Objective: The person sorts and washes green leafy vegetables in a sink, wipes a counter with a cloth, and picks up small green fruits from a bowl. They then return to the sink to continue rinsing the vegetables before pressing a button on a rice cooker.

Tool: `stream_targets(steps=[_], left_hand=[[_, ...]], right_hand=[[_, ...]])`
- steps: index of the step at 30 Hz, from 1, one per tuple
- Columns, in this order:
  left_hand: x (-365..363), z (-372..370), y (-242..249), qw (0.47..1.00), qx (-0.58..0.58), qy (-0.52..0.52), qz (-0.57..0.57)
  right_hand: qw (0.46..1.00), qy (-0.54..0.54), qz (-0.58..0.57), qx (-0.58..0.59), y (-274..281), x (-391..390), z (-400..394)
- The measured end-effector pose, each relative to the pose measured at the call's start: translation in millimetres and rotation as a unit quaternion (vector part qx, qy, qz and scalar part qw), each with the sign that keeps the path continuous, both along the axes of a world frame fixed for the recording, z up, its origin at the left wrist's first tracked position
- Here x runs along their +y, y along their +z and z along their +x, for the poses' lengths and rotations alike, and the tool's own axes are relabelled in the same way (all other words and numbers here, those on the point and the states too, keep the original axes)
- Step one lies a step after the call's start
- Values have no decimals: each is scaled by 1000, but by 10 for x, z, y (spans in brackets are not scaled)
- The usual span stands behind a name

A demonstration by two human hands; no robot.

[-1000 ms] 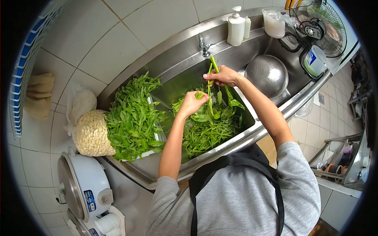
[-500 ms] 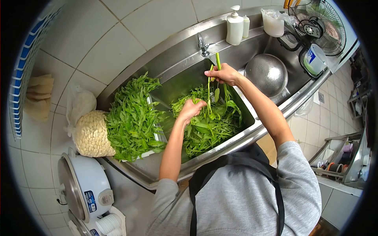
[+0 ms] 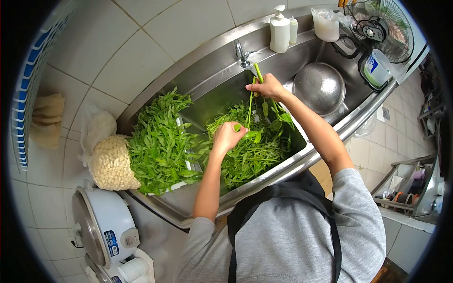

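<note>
The right hand (image 3: 267,87) is closed around long green leafy stems (image 3: 251,106), held up over the steel sink basin (image 3: 214,96). The left hand (image 3: 226,137) pinches a leaf lower down — probably, the view is small. A hard pull could snap stems, dropping pieces among the pile of loose greens (image 3: 250,155).

Both arms reach forward, right hand (image 3: 268,87) raised with closed grip, left hand (image 3: 227,137) lower, fingers curled
</note>
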State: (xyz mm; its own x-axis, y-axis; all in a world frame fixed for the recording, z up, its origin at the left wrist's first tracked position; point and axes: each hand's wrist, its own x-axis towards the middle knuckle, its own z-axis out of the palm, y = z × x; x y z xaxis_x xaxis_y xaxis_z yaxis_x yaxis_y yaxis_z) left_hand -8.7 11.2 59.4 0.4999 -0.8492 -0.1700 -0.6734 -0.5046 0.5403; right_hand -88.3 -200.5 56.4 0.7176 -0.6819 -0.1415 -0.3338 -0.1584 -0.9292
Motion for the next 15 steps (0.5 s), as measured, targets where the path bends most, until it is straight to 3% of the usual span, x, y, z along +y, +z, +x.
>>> stream_targets(steps=[3,5,8,15], left_hand=[[14,-5,-59,999,40,-10,20],[22,-59,-64,998,3,29,-56],[27,-112,-83,992,-56,-12,-111],[-20,-125,-123,992,-65,-33,-101]], right_hand=[[1000,-2,3,4,-40,-30,2],[1000,-6,4,1,-65,-40,7],[1000,-12,9,9,-67,-53,-15],[998,-19,49,-15,-45,-47,-50]])
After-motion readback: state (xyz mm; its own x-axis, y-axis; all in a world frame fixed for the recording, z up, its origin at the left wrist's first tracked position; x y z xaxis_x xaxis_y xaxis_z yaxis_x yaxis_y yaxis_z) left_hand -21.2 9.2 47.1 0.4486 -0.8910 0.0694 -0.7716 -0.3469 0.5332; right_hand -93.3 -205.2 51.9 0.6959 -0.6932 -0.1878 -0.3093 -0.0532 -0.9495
